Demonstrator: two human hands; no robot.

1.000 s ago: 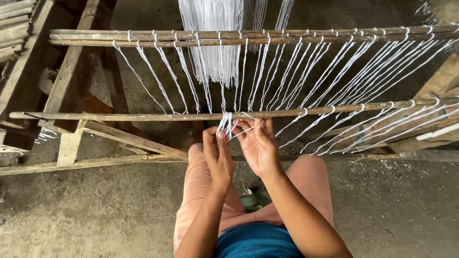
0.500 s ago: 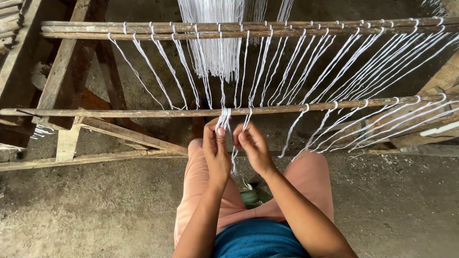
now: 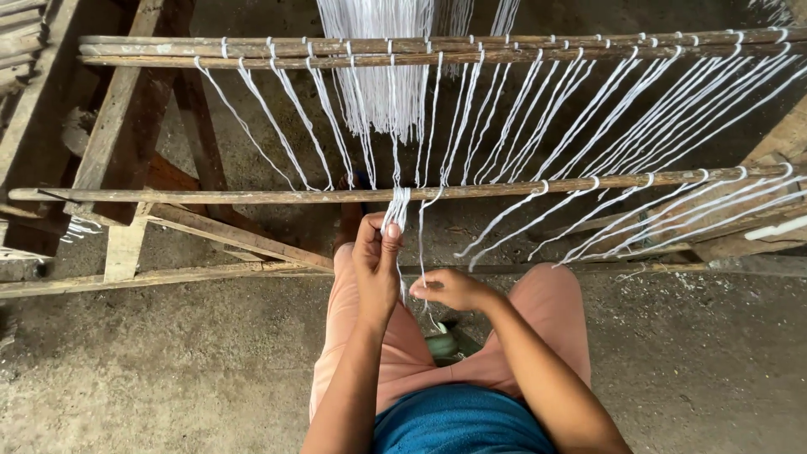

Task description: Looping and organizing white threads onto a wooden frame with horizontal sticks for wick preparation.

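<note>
Fingers (image 3: 388,237) of the left hand (image 3: 377,267) are pressed together w/ the thumb, pinching a small bundle of white threads (image 3: 397,207) just below the near wooden rod (image 3: 252,195). Bundle runs up from the fingertips, over the rod, toward the far double rod (image 3: 168,50). Left hand is upright, fingertips pointing up, almost touching the near rod.

Right hand (image 3: 450,290) sits lower, just beside the left, knuckles up, fingers curled. A single white strand (image 3: 420,252) drops from the near rod down to it; looks pinched betw. thumb and forefinger, but the fingertips are turned under, so can't tell for sure.

More white threads (image 3: 639,126) span slantwise betw. far and near rods, mostly on the right side. A thick hank of white yarn (image 3: 382,76) hangs behind the far rods, centre. Rods rest on a rough wooden frame (image 3: 118,143) at left. Person's knees in pink shorts (image 3: 555,311) sit below the near rod, over a concrete floor (image 3: 168,370).
</note>
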